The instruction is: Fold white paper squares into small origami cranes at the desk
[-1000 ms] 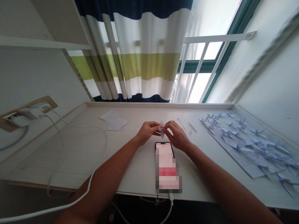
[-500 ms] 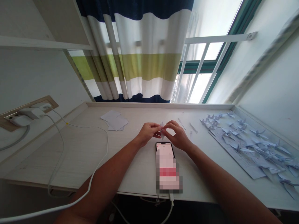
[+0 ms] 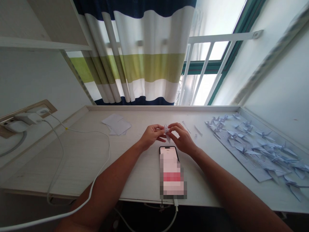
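Note:
A small folded white paper (image 3: 168,136) is held upright between my two hands, above the far end of the phone. My left hand (image 3: 151,135) pinches its left side between thumb and fingers. On its right side, the fingertips of my right hand (image 3: 181,136) close on the paper. Just below the hands lies a phone (image 3: 172,167) with a lit, partly blurred screen and a cable at its near end.
Loose white sheets (image 3: 117,124) lie at the back left, and thin paper strips (image 3: 198,130) right of my hands. Several folded paper cranes (image 3: 243,149) cover the right side. A white cable (image 3: 109,151) crosses the left, from a wall socket (image 3: 26,117).
The folded paper has turned slightly between my fingers, and more of it shows above and below them. The whole view has shifted a little.

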Demonstrator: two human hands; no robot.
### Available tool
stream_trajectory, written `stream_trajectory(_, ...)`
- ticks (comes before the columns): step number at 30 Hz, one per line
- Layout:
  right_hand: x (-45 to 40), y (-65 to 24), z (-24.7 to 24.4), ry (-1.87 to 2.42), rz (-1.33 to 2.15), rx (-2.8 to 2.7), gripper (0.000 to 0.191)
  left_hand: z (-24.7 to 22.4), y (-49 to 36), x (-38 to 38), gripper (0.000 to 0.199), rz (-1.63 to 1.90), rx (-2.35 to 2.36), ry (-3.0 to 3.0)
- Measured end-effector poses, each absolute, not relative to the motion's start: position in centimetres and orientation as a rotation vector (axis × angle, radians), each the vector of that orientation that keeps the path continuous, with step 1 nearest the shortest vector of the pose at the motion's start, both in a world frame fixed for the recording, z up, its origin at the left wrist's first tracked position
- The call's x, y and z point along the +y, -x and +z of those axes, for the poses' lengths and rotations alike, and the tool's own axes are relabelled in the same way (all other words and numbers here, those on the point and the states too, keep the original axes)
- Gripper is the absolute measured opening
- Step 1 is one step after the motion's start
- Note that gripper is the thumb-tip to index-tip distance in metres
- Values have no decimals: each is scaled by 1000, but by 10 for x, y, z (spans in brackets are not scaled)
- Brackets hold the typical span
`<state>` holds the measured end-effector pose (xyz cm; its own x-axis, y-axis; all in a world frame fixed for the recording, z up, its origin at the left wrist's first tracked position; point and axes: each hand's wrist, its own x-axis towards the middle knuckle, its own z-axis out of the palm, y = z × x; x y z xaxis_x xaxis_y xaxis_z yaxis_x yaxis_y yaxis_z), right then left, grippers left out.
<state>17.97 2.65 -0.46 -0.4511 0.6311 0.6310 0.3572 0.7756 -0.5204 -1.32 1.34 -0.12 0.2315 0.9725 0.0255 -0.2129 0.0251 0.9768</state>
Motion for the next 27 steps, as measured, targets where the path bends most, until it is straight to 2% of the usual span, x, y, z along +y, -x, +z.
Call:
stream_trajectory(13, 19, -165, -2, 902, 957, -1659, 33, -2, 11, 14, 44, 1163, 829, -1145)
stream_trajectory(19, 19, -165, -1, 902, 1016, -1568, 40, -3, 10, 14, 43, 1154, 811, -1138)
stream_trajectory(27, 26, -165, -9, 837, 1096, -1467, 39, -8, 7, 16, 43, 1196, 795, -1128)
